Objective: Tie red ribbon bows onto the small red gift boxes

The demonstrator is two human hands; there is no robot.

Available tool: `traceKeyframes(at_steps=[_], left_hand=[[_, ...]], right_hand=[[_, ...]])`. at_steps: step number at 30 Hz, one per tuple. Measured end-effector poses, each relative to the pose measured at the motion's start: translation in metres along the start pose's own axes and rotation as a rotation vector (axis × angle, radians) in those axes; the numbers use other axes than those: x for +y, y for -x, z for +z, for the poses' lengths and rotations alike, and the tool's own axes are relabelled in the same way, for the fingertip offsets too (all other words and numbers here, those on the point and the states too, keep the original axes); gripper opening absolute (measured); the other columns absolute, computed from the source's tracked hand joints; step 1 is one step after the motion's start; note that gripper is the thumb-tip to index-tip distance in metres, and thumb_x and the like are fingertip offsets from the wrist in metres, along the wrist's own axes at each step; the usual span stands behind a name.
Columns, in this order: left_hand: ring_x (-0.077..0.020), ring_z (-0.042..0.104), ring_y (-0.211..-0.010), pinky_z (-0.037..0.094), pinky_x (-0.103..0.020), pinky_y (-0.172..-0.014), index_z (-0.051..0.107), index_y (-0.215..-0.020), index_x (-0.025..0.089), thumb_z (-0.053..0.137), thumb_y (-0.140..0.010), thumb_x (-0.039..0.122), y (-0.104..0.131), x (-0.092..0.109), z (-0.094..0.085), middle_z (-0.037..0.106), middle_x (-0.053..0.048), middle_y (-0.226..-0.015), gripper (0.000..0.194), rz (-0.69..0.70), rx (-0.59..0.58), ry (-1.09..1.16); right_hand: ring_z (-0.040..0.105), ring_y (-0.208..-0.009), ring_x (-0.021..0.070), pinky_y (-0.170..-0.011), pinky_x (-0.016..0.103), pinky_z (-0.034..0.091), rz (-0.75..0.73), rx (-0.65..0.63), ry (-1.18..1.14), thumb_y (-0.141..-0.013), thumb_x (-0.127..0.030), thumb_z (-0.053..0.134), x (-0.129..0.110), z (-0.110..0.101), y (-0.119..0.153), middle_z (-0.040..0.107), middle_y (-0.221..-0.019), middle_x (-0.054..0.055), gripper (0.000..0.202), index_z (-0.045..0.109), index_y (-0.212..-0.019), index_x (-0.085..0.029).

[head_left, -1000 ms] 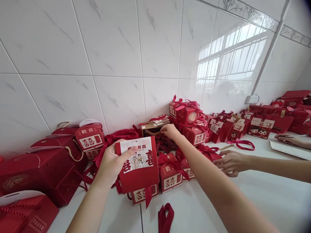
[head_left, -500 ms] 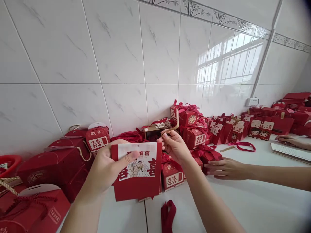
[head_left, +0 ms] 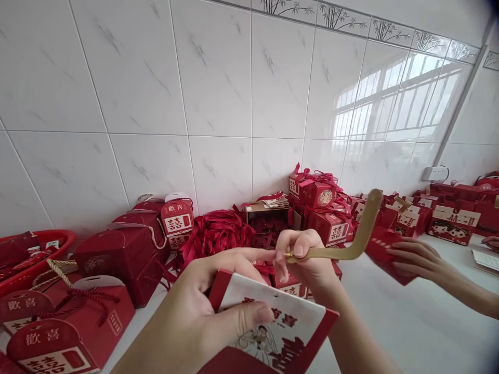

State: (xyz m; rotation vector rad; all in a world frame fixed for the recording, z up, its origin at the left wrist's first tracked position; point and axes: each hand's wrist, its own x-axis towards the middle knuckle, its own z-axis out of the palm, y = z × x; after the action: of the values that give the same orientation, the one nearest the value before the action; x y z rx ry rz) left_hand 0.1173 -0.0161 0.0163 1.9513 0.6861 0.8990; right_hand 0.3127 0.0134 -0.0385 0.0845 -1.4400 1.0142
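My left hand point(head_left: 212, 301) is closed around a flat red gift bag point(head_left: 290, 327) with a white printed flap showing a bridal couple and red characters. Its thumb lies across the front, and a small hole shows near the flap's top edge. Just beyond the bag, my right hand point(head_left: 306, 262) pinches one end of a gold strap point(head_left: 351, 250). The strap's bent free end sticks out to the right and up. My left forefinger reaches to the fingers of my right hand; whether it touches the strap end I cannot tell.
Red ribbons point(head_left: 220, 231) lie heaped by the wall, beside stacked red boxes point(head_left: 317, 197). At left stand larger red boxes with rope handles point(head_left: 117, 249) and a red basin point(head_left: 64, 241). Another person's hand point(head_left: 417, 257) holds a red package point(head_left: 384, 254) at right.
The view has swung left. The bag has come lower and tilted, and the gold strap now points right from my right hand. The other person's hand has lifted a red package.
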Motion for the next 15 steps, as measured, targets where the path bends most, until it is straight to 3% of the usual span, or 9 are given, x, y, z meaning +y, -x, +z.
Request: traceKeyframes(at_steps=[3, 8, 15], left_hand=[[-0.0245, 0.068, -0.093, 0.056, -0.028, -0.074, 0.068, -0.066, 0.024, 0.075, -0.067, 0.032, 0.003, 0.0, -0.002, 0.067, -0.002, -0.117, 0.01, 0.042, 0.037, -0.053], [-0.0224, 0.071, -0.076, 0.056, -0.027, -0.058, 0.068, -0.068, 0.025, 0.075, -0.067, 0.032, 0.004, -0.002, 0.003, 0.064, -0.002, -0.123, 0.01, -0.016, 0.008, 0.051], [-0.0298, 0.062, -0.109, 0.057, -0.029, -0.076, 0.071, -0.071, 0.027, 0.073, -0.069, 0.027, 0.001, -0.003, 0.007, 0.067, 0.0, -0.12, 0.003, -0.039, -0.014, 0.056]], right_hand=[[0.065, -0.053, 0.0098, -0.047, 0.019, 0.055, -0.032, 0.044, 0.065, -0.079, -0.02, 0.07, -0.002, 0.002, 0.0, 0.067, -0.074, -0.001, 0.013, 0.073, -0.085, -0.031], [0.061, -0.048, 0.0093, -0.043, 0.02, 0.053, -0.018, 0.128, 0.241, -0.076, -0.021, 0.072, -0.004, 0.001, 0.001, 0.063, -0.069, 0.0, 0.01, 0.075, -0.082, -0.028], [0.064, -0.063, 0.0125, -0.058, 0.026, 0.054, -0.074, 0.113, 0.515, -0.083, -0.014, 0.062, -0.014, 0.003, 0.002, 0.067, -0.08, 0.002, 0.022, 0.075, -0.085, -0.031]])
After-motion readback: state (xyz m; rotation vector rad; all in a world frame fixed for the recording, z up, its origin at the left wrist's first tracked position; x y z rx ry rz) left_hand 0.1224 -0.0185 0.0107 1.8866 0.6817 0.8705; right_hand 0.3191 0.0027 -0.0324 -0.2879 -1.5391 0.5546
